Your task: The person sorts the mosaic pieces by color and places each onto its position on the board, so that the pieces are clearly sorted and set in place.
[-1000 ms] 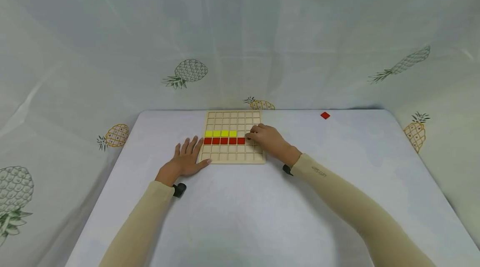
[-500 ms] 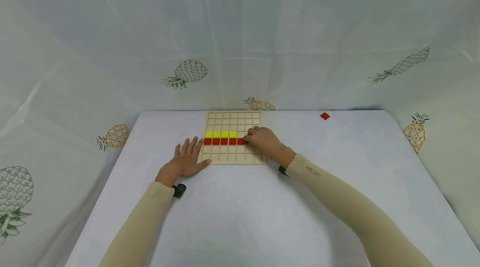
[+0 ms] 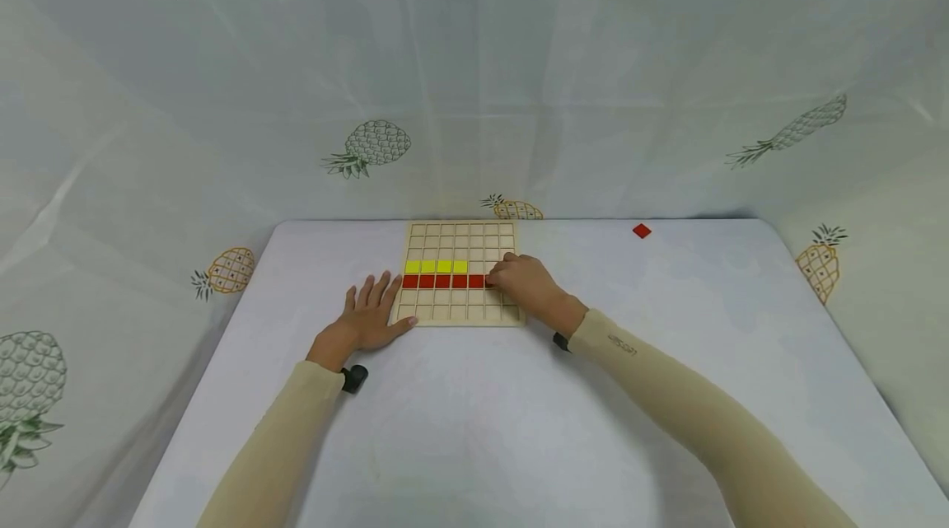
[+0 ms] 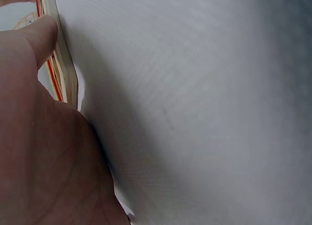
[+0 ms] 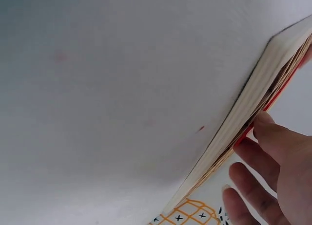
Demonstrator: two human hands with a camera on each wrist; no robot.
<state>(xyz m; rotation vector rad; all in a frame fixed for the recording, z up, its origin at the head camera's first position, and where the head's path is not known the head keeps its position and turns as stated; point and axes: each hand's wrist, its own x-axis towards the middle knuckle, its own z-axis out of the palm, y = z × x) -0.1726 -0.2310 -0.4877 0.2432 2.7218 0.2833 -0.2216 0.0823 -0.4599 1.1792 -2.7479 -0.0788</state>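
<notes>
A light wooden grid board (image 3: 460, 313) lies at the far side of the table, with a row of yellow square tiles (image 3: 444, 267) and, just below it, a longer row of red square tiles (image 3: 442, 282). My left hand (image 3: 368, 322) rests spread at the board's left side, its thumb against the near corner. At the right end of the red row, my right hand (image 3: 528, 285) pinches another red tile (image 5: 243, 136) between thumb and index finger, low over the board. In the head view the fingers hide most of that tile.
One loose red tile (image 3: 642, 231) lies on the white table (image 3: 474, 421) near its far right edge. Behind the table hangs a pale curtain (image 3: 593, 100) printed with pineapples. Both wrists carry small black cameras (image 3: 355, 379).
My right hand shifted slightly left over the board, then a little back right, its fingertips lower at the red row's end. The left hand stays in place.
</notes>
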